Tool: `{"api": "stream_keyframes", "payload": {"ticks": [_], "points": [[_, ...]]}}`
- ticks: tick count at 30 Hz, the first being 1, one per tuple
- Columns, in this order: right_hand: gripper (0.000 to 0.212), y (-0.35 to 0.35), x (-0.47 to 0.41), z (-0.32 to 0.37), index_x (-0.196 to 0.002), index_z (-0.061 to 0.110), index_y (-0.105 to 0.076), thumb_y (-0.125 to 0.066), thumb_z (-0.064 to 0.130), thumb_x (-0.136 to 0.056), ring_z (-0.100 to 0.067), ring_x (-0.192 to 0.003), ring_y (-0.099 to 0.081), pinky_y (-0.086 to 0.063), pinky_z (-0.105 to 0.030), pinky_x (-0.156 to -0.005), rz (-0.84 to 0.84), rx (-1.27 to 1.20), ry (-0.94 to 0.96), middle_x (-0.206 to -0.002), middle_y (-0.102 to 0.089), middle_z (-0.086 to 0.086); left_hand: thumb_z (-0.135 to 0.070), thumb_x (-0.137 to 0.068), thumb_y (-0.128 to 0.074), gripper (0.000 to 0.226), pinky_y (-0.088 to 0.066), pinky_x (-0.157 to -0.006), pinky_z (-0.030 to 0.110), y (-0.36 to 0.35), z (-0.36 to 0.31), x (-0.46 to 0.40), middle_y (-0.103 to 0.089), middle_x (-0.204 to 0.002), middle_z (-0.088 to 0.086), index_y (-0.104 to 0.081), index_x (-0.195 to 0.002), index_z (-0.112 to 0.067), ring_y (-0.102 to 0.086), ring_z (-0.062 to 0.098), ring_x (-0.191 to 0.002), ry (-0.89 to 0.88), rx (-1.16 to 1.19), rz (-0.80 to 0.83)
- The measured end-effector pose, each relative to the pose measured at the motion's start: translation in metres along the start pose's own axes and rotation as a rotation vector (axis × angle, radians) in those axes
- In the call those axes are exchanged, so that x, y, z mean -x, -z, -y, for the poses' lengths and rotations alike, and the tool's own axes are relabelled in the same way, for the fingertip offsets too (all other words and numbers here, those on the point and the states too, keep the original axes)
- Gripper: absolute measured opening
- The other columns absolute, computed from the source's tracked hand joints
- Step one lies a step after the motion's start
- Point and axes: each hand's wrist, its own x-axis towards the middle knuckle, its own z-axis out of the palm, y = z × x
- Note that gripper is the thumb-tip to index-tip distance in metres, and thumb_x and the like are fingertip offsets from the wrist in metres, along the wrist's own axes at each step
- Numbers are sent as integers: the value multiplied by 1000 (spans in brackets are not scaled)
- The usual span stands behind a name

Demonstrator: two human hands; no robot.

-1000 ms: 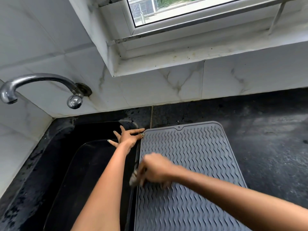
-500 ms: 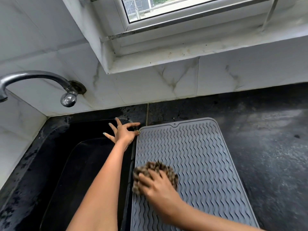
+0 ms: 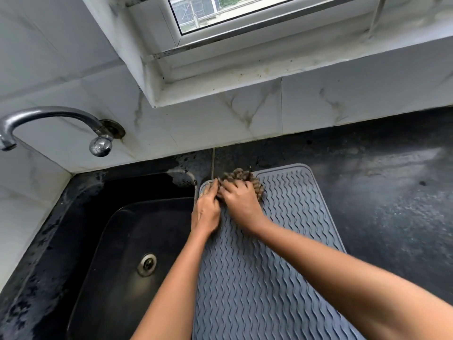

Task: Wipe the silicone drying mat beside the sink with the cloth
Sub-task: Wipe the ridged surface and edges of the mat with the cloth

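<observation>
A grey silicone drying mat [image 3: 282,261] with wavy ridges lies on the black counter, right of the sink. A brown bunched cloth [image 3: 245,179] rests on the mat's far left corner. My right hand [image 3: 241,201] is shut on the cloth and presses it down. My left hand [image 3: 207,207] lies along the mat's left edge, fingers pressing the far corner, touching the cloth and my right hand. The hands hide most of the cloth.
A black sink [image 3: 127,253] with a metal drain [image 3: 147,264] sits left of the mat. A chrome tap [image 3: 51,119] juts from the tiled wall above it. Dark counter [image 3: 392,192] stretches to the right. A window sill overhangs at the back.
My right hand has pushed the cloth from the mat's middle left up to its far left corner. My left hand has closed in from the sink's edge onto the mat's corner.
</observation>
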Motion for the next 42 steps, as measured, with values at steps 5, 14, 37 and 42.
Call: {"api": "stream_keyframes", "payload": {"ticks": [5, 14, 37, 42], "points": [[26, 4, 67, 20, -77, 14, -72, -47, 10, -79, -23, -74, -61, -44, -36, -66, -138, -119, 67, -86, -72, 0, -13, -97, -38, 53, -43, -98, 37, 10, 4, -10, -38, -150, 8, -31, -147, -28, -49, 32, -127, 8, -182, 90], [18, 55, 36, -1, -83, 19, -74, -61, 7, -80, -18, -77, -63, -47, -34, -77, -59, -387, -97, -82, -73, 0, -9, -99, -37, 52, -11, -120, 35, 2, 0, 20, -18, -158, 7, -24, -149, -12, -15, 24, -147, 1, -21, 165], [25, 47, 37, 17, -109, 13, -66, -54, 15, -87, -28, -108, -52, -38, -45, -90, 97, -164, -117, -116, -63, -7, -11, -99, -33, 58, -3, -121, 35, 9, 11, 77, -9, -160, 2, -10, -152, -17, -5, 17, -148, -42, -201, 200], [39, 23, 80, 28, -124, 10, -57, -45, 10, -86, -31, -118, -48, -37, -48, -90, 117, -14, 27, -132, -55, -9, -15, -103, -26, 49, 8, -117, 41, 6, 12, 80, -7, -160, -3, -14, -151, -21, 2, 13, -148, 56, -53, 214]]}}
